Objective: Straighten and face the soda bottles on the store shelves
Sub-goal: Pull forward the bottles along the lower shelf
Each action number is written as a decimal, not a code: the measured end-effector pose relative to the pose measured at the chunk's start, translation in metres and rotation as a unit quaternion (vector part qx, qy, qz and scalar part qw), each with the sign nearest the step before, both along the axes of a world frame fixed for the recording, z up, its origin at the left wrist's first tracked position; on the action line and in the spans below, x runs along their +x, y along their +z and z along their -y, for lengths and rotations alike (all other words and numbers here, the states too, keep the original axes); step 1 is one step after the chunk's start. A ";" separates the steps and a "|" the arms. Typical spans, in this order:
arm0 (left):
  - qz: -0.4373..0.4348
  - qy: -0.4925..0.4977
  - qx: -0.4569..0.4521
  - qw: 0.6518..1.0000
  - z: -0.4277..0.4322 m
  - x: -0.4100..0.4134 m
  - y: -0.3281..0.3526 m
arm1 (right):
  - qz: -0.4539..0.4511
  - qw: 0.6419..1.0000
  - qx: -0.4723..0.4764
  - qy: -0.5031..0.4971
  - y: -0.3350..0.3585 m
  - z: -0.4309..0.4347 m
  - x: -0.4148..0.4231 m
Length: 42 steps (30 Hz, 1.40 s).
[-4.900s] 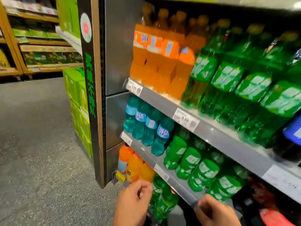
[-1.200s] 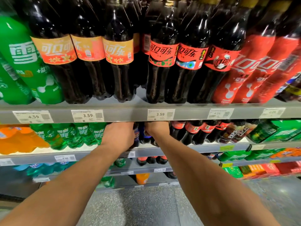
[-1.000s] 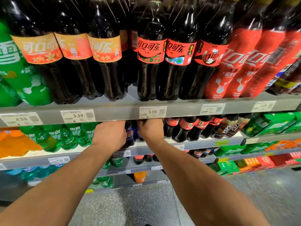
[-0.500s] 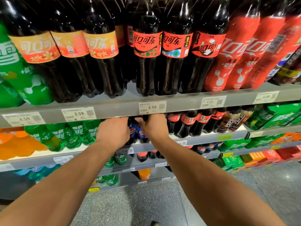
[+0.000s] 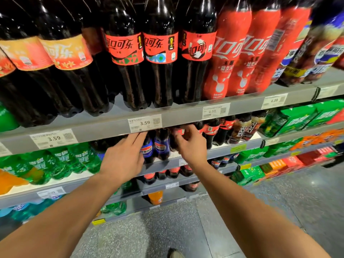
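Observation:
On the second shelf, two small blue-labelled Pepsi bottles (image 5: 161, 146) stand between my hands. My left hand (image 5: 122, 159) reaches under the grey shelf edge (image 5: 104, 127) with straight fingers, its thumb beside the left Pepsi bottle; what the fingertips touch is hidden. My right hand (image 5: 189, 144) curls its fingers round a small dark cola bottle with a red label (image 5: 173, 141) just right of the Pepsi bottles. More red-labelled cola bottles (image 5: 212, 131) stand to its right.
Large cola bottles (image 5: 160, 53) line the shelf above, close over my hands. Green soda bottles (image 5: 81, 159) stand to the left and green cartons (image 5: 297, 120) to the right. Lower shelves hold more bottles. Speckled floor (image 5: 149, 235) lies below.
My left hand's fingers have straightened from a curled grip. My right hand has shifted right onto the red-labelled cola bottle, and the Pepsi bottles now show between the hands.

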<state>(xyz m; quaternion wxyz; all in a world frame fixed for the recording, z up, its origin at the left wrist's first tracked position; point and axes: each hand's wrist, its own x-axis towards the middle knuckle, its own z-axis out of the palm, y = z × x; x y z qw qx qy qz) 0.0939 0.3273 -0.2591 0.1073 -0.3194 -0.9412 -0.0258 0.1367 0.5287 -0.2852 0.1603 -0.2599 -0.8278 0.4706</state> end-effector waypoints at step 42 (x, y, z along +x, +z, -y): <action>0.064 0.077 -0.083 0.991 -0.064 -0.005 0.020 | 0.087 0.940 0.267 0.192 0.036 -0.041 -0.040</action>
